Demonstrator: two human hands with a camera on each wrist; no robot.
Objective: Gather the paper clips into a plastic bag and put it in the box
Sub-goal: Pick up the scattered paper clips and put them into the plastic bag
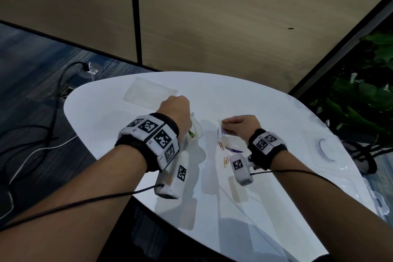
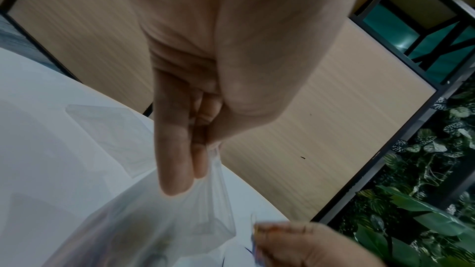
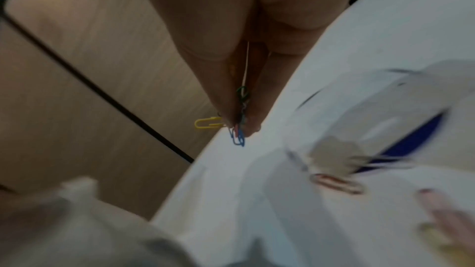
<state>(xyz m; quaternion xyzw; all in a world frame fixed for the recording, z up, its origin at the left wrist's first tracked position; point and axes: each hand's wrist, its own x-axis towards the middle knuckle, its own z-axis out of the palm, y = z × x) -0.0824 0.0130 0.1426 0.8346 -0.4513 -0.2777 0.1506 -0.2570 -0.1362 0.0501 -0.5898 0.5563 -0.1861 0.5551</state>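
A person's left hand (image 1: pixel 177 108) pinches the top of a clear plastic bag (image 1: pixel 194 132) hanging just above a white table (image 1: pixel 265 100), with a few paper clips already inside, while the right hand (image 1: pixel 241 124) pinches a small bunch of coloured clips (image 3: pixel 237 127) close beside the bag. The job looks partly done: more loose clips (image 1: pixel 225 155) lie on the table near the right wrist, and the clear box (image 1: pixel 348 168) at the right edge has not received the bag. No readable brand or writing shows; only black-and-white square markers on the wristbands (image 1: pixel 153 132).
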